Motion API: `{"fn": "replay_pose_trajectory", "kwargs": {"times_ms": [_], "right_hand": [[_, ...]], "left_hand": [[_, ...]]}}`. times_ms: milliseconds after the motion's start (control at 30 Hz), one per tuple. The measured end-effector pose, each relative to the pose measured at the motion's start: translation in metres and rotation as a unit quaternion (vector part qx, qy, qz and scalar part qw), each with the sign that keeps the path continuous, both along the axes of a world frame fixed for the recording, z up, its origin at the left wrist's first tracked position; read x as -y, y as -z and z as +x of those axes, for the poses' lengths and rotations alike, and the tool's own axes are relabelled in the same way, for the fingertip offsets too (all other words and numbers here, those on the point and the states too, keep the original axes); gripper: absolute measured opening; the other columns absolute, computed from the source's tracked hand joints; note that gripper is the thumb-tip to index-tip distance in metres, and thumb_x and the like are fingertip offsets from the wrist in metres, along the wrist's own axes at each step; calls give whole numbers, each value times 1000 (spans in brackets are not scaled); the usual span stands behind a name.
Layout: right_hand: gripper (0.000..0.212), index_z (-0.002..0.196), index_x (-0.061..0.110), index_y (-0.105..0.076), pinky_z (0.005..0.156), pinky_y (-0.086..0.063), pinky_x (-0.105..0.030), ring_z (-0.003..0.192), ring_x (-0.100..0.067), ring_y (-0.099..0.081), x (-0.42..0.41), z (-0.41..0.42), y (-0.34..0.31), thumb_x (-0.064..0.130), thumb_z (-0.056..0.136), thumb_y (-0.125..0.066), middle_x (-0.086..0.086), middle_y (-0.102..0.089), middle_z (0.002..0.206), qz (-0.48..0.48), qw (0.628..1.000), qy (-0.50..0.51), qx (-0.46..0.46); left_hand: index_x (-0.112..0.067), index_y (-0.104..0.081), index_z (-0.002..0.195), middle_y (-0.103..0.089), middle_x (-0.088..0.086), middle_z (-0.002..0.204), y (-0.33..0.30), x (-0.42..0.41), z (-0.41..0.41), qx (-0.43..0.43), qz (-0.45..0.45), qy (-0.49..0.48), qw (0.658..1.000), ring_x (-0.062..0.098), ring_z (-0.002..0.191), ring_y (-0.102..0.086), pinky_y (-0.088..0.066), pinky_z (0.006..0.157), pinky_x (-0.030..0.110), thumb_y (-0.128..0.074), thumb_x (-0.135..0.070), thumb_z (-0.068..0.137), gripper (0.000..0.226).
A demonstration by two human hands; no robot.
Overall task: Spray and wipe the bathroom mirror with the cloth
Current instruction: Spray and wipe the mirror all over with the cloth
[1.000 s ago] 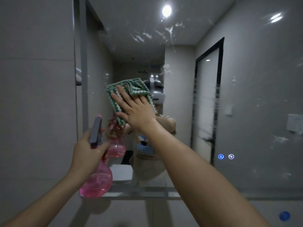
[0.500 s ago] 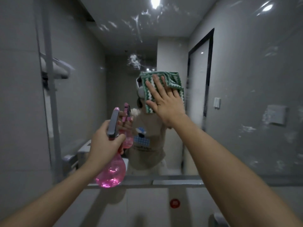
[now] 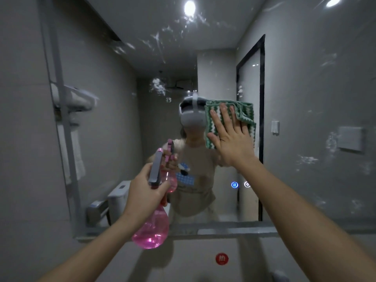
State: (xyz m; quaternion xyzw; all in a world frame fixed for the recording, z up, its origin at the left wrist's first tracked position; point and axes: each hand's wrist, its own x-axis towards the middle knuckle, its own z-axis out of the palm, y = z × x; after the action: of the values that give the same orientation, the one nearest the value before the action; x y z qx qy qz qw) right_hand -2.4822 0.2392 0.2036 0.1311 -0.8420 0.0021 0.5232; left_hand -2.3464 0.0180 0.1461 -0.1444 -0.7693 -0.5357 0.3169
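Pressing flat, straight-fingered, the right hand [image 3: 231, 137] pins the green cloth [image 3: 242, 112] against the mirror [image 3: 305, 98], right of centre. The left hand [image 3: 142, 192] grips the neck of the pink spray bottle [image 3: 151, 233], held near the mirror's lower edge. The cloth looks soft and light, best driven by a spread palm; white smears remain higher up and far right.

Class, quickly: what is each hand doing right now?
Left hand: grips the pink spray bottle.
Right hand: open, fingers straight, pressing the green cloth on the mirror.
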Motion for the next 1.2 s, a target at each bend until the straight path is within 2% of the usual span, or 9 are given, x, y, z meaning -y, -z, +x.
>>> {"fn": "replay_pose_trajectory", "kwargs": {"times_ms": [167,300,433,567,633,833,933,1133,1200], "right_hand": [[65,148,26,11,113,0,-44,141,-17,22,33,0,-2,56,92,-3,0,21,154,-71,997,-20,2],[67,152,16,-12,111,-20,-54,146,-30,-3,77,-4,-10,52,96,-16,-12,-6,159,-74,996,-29,-26],[66,151,16,-13,108,-7,-45,146,-32,-8,132,-6,-23,50,95,-18,-12,-9,159,-33,997,-49,-47],[64,149,13,-28,107,-16,-44,141,-34,-25,195,-8,-28,48,95,-25,-15,-26,155,12,996,-45,-75],[63,148,12,-32,108,-19,-44,140,-34,-29,227,-10,-26,46,95,-29,-15,-29,153,28,995,-47,-86],[62,151,16,-26,101,-35,-42,132,-32,-42,316,-10,-25,47,97,-29,-11,-24,156,49,994,-59,-76],[63,151,16,-27,95,-42,-39,128,-31,-47,340,-10,-30,47,97,-35,-11,-24,156,61,993,-61,-75],[63,150,13,-25,96,-41,-41,138,-33,-34,357,-7,-33,46,97,-24,-13,-25,156,65,995,-60,-57],[64,152,14,-14,99,-38,-41,141,-33,-28,356,-5,-35,47,98,-19,-13,-16,158,71,995,-52,-53]], "left_hand": [[-19,-53,84,-56,-2,46,-7,28,4,-3,22,-9,1000,9,40,-51,-47,42,24,-64,4,79,27],[-20,-54,90,-55,1,49,-7,60,8,2,32,-21,999,15,44,-52,-50,47,31,-63,4,80,27],[-17,-55,91,-52,5,54,-7,92,13,-18,37,-53,998,8,40,-51,-45,43,18,-64,5,81,25],[-10,-57,103,-52,3,52,-1,133,15,-17,48,-82,995,5,39,-50,-43,42,14,-66,2,82,25],[-11,-58,105,-53,0,47,4,155,15,-12,53,-99,994,6,39,-51,-44,43,16,-66,2,82,28],[-14,-56,99,-53,10,60,19,223,19,-7,71,-131,989,19,47,-52,-47,44,24,-64,6,80,29],[-10,-55,101,-52,12,60,25,251,25,-4,68,-134,989,14,42,-52,-46,42,21,-62,8,81,29],[-7,-55,101,-52,13,60,23,285,17,-13,102,-149,983,10,37,-50,-44,41,19,-59,10,80,27],[-9,-55,99,-52,14,59,22,288,11,-21,111,-137,984,11,38,-50,-44,41,21,-59,10,80,27]]}}
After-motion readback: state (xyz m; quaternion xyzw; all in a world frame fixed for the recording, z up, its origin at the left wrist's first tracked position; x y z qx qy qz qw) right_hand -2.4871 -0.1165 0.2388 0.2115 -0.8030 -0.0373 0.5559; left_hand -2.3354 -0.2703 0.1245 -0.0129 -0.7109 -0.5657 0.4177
